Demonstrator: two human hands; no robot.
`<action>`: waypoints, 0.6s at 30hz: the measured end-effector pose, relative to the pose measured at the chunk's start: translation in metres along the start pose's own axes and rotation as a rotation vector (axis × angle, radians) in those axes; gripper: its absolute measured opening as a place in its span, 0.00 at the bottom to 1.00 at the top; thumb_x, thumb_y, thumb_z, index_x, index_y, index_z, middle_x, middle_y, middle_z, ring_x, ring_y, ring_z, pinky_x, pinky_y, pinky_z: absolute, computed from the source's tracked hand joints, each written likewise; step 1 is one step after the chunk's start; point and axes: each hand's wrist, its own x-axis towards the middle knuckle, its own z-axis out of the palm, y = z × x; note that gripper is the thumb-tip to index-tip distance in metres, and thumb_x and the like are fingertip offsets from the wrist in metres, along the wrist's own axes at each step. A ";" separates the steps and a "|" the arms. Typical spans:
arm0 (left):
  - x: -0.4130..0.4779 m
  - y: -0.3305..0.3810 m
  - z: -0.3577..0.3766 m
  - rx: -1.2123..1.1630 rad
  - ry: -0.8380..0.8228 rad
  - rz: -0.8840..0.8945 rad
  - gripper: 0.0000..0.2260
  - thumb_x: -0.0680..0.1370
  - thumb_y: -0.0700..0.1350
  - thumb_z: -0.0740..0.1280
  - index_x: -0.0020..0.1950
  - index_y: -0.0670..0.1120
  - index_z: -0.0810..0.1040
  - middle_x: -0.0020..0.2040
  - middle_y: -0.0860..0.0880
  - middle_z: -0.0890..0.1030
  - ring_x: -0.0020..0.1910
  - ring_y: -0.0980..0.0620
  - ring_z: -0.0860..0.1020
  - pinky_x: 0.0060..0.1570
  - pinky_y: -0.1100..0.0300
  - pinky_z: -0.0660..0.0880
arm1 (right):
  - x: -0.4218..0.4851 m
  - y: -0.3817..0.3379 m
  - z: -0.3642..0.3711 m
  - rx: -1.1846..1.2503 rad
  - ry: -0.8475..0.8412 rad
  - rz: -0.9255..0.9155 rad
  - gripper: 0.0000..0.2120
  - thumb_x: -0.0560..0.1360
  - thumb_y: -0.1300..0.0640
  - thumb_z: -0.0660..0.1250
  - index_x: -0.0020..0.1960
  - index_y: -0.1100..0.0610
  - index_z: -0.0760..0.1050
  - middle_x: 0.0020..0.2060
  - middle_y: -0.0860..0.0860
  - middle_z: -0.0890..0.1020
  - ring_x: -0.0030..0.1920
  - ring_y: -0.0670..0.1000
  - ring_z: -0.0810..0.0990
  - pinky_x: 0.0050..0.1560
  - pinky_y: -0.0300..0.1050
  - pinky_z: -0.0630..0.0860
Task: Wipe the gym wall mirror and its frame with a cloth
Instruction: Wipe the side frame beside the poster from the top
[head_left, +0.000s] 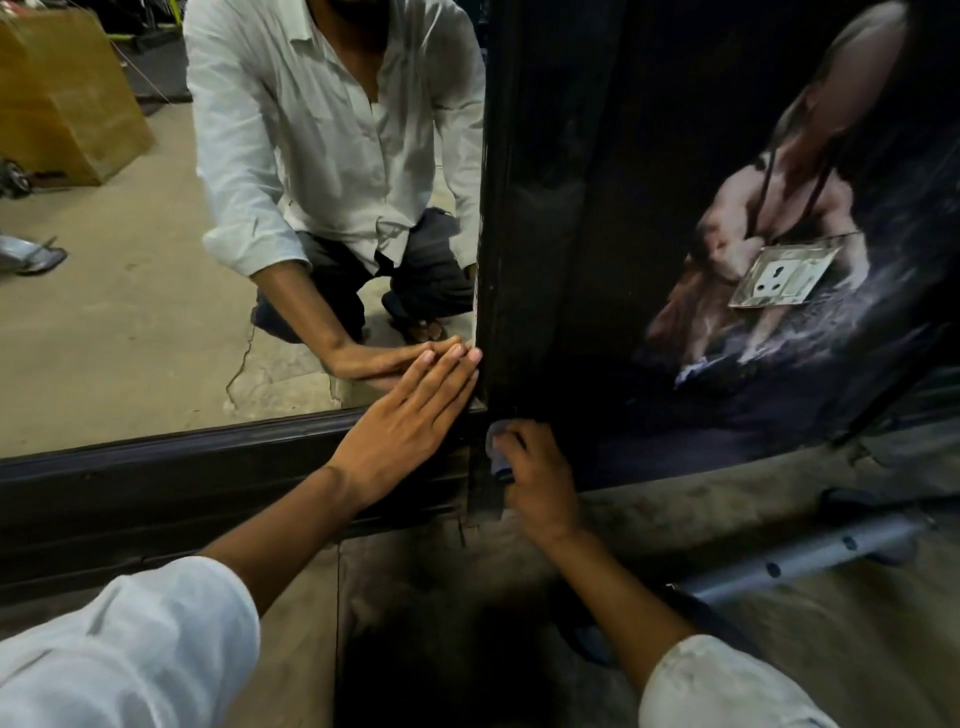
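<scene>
Head view, right hand (541, 480) grips cloth (497, 451)

Glossy mirror (130, 312), matt frame (156, 488), rough floor (779, 649)
Under my left hand (410, 415) the glass is smooth; the dark frame looks scuffed; my right hand (540, 483) holds soft grey cloth (497, 448); beneath them, cracked concrete.

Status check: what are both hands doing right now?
Left hand flat on mirror. Right hand grips cloth against bottom corner of frame. Nothing in the way.

Grey-blue cloth (497, 451), black mirror frame (156, 467), white sleeves (130, 649), silver socket plate (784, 278).
</scene>
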 end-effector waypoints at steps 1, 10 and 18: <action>0.001 -0.001 -0.003 -0.027 -0.013 -0.012 0.33 0.86 0.40 0.59 0.85 0.33 0.46 0.86 0.32 0.43 0.86 0.34 0.46 0.84 0.41 0.54 | -0.002 -0.001 0.003 0.051 -0.073 0.060 0.22 0.66 0.72 0.72 0.59 0.59 0.80 0.56 0.55 0.76 0.55 0.59 0.78 0.50 0.53 0.81; 0.011 -0.044 -0.091 -1.078 -0.177 -0.328 0.29 0.81 0.59 0.64 0.80 0.48 0.71 0.72 0.47 0.79 0.73 0.48 0.75 0.76 0.46 0.68 | 0.051 -0.074 -0.142 0.998 -0.164 0.824 0.16 0.76 0.71 0.65 0.45 0.50 0.80 0.40 0.49 0.83 0.44 0.51 0.81 0.48 0.47 0.79; 0.078 -0.199 -0.268 -1.799 -0.166 -1.028 0.08 0.78 0.42 0.77 0.43 0.44 0.81 0.34 0.45 0.81 0.36 0.47 0.80 0.44 0.44 0.81 | 0.141 -0.188 -0.348 1.251 -0.273 0.813 0.07 0.80 0.65 0.70 0.56 0.60 0.83 0.43 0.53 0.89 0.45 0.49 0.88 0.40 0.39 0.81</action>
